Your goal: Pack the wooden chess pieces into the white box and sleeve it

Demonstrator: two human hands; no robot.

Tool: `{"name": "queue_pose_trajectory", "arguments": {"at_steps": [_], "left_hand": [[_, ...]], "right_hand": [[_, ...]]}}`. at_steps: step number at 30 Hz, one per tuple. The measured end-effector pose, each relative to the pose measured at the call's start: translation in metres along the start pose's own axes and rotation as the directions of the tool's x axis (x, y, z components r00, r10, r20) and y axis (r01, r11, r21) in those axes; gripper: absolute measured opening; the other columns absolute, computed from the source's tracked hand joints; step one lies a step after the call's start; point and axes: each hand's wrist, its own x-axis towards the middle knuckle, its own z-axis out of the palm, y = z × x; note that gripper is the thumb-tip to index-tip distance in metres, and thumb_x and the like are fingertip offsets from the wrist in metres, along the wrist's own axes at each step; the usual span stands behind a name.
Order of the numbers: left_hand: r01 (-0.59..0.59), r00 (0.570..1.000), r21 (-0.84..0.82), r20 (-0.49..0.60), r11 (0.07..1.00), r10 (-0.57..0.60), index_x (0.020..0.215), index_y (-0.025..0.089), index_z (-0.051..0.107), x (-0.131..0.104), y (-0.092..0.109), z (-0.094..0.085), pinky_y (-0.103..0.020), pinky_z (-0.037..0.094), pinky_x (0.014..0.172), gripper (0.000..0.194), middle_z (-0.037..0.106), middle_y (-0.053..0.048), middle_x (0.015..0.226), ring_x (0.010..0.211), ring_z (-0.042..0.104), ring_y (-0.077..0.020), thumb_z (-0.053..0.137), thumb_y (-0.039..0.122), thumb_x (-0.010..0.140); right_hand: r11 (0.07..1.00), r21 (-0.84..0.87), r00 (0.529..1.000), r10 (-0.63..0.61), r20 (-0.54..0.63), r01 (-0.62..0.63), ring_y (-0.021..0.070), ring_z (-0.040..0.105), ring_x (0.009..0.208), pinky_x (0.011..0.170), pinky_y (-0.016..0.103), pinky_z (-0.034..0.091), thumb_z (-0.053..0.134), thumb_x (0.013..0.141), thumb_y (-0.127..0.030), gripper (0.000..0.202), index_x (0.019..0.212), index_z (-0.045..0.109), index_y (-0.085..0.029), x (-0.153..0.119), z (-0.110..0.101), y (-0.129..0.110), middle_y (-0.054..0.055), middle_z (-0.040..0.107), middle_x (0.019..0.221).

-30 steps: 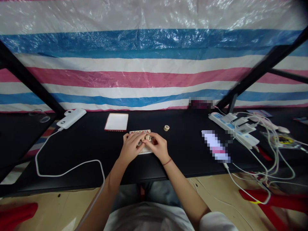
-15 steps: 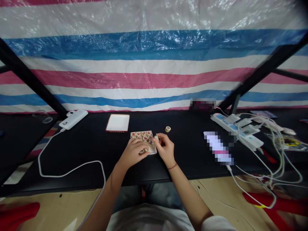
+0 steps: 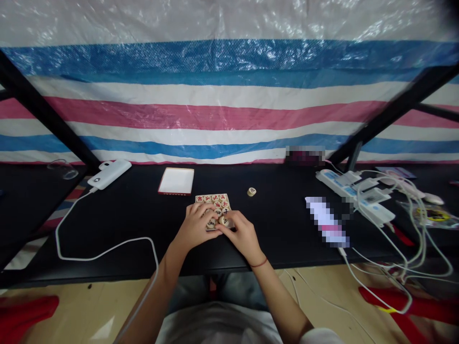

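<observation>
A shallow box (image 3: 229,197) of round Chinese chess pieces sits on the black table, with red characters in the far rows and black ones nearer me. My left hand (image 3: 199,224) curves over the box's left side, its thumb along the near edge, partly hiding the pieces there. Thumb and fingers of my right hand (image 3: 244,231) are closed around a black-marked chess piece (image 3: 224,220) at the box's near right corner. Beyond my right hand, a single chess piece (image 3: 251,191) lies on the table outside the box.
The white-lined box lid (image 3: 176,181) lies behind and left of the box. A white corded device (image 3: 110,174) is at far left. On the right are a blurred-out phone (image 3: 324,222), a power strip (image 3: 358,196) and tangled cables. A striped sheet (image 3: 215,114) hangs behind the table (image 3: 118,220).
My right hand has moved left and nearer to me, bringing its chess piece from the box's right edge to the near right corner. My left hand has shifted slightly, uncovering a piece below its fingers.
</observation>
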Motion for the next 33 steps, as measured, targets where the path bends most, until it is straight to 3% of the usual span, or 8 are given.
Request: {"name": "queue_pose_trajectory", "arguments": {"at_steps": [4, 12, 15, 18, 19, 23, 28, 33], "left_hand": [[0.005, 1.000, -0.010, 0.027, 1.000, -0.005, 0.096, 0.024, 0.065, -0.004, -0.002, 0.000, -0.041, 0.037, 0.093, 0.032, 0.061, -0.005, 0.116, 0.111, 0.050, -0.0269, 0.078, 0.040, 0.071], [-0.011, 0.999, -0.014, 0.030, 1.000, 0.012, 0.089, 0.026, 0.067, -0.005, -0.002, 0.004, -0.041, 0.037, 0.092, 0.016, 0.062, -0.004, 0.115, 0.110, 0.051, -0.0252, 0.070, 0.038, 0.080], [-0.017, 0.999, -0.006, 0.031, 1.000, 0.017, 0.090, 0.026, 0.068, -0.005, -0.002, 0.004, -0.041, 0.037, 0.092, 0.019, 0.062, -0.005, 0.116, 0.111, 0.051, -0.0258, 0.073, 0.039, 0.077], [-0.026, 1.000, 0.016, 0.004, 1.000, 0.026, 0.090, 0.026, 0.068, -0.002, 0.001, 0.005, -0.043, 0.035, 0.095, 0.022, 0.063, -0.005, 0.117, 0.112, 0.051, -0.0270, 0.074, 0.040, 0.076], [-0.040, 0.999, 0.028, -0.014, 0.999, 0.040, 0.092, 0.026, 0.068, 0.000, 0.003, 0.007, -0.045, 0.035, 0.096, 0.022, 0.064, -0.005, 0.116, 0.112, 0.051, -0.0273, 0.073, 0.041, 0.076], [-0.125, 0.990, 0.080, -0.053, 0.989, 0.130, 0.094, 0.027, 0.069, 0.006, 0.011, 0.015, -0.048, 0.033, 0.096, 0.021, 0.066, -0.006, 0.115, 0.112, 0.053, -0.0285, 0.068, 0.043, 0.080], [-0.135, 0.987, 0.130, -0.068, 0.982, 0.144, 0.080, 0.024, 0.068, 0.008, 0.015, 0.020, -0.051, 0.032, 0.096, 0.017, 0.067, -0.005, 0.112, 0.112, 0.053, -0.0291, 0.064, 0.040, 0.084], [-0.110, 0.991, 0.128, -0.065, 0.986, 0.119, 0.081, 0.024, 0.068, 0.008, 0.017, 0.017, -0.052, 0.032, 0.097, 0.015, 0.068, -0.005, 0.109, 0.111, 0.053, -0.0296, 0.067, 0.039, 0.082]], "right_hand": [[0.998, 0.028, 0.997, -0.060, 0.042, 0.059, 0.0182, 0.064, 0.083, 0.075, 0.029, 0.052, 0.066, 0.086, -0.041, 0.019, 0.088, 0.062, -0.022, 0.002, -0.002, 0.000, 0.006, 0.065, 0.091], [0.987, 0.138, 0.995, -0.088, 0.054, 0.080, 0.0170, 0.065, 0.084, 0.075, 0.029, 0.053, 0.060, 0.090, -0.030, 0.014, 0.086, 0.069, -0.021, 0.000, -0.006, -0.003, 0.005, 0.067, 0.091], [0.996, 0.091, 0.991, -0.010, -0.132, 0.022, 0.0163, 0.062, 0.075, 0.064, 0.028, 0.052, 0.055, 0.091, -0.029, 0.018, 0.083, 0.069, -0.021, 0.006, -0.010, 0.006, 0.006, 0.066, 0.088], [0.991, -0.068, 0.910, 0.080, -0.406, -0.117, 0.0186, 0.060, 0.077, 0.067, 0.032, 0.050, 0.052, 0.091, -0.030, 0.020, 0.087, 0.068, -0.019, 0.026, -0.017, 0.027, 0.009, 0.063, 0.092], [0.979, -0.134, 0.893, 0.081, -0.443, -0.155, 0.0203, 0.059, 0.083, 0.072, 0.034, 0.050, 0.053, 0.089, -0.031, 0.020, 0.094, 0.068, -0.019, 0.034, -0.019, 0.036, 0.011, 0.062, 0.100], [0.889, -0.385, 0.927, 0.102, -0.361, -0.247, 0.0292, 0.052, 0.102, 0.088, 0.046, 0.043, 0.058, 0.083, -0.034, 0.036, 0.114, 0.063, -0.017, 0.059, -0.021, 0.073, 0.017, 0.053, 0.125], [0.864, -0.409, 0.943, 0.192, -0.271, -0.294, 0.0281, 0.053, 0.098, 0.087, 0.044, 0.041, 0.050, 0.085, -0.027, 0.029, 0.105, 0.066, -0.016, 0.064, -0.014, 0.097, 0.015, 0.064, 0.107], [0.931, -0.306, 0.967, 0.136, -0.214, -0.199, 0.0257, 0.059, 0.091, 0.088, 0.043, 0.044, 0.047, 0.085, -0.023, 0.028, 0.100, 0.068, -0.012, 0.059, -0.017, 0.095, 0.015, 0.069, 0.097]]}}
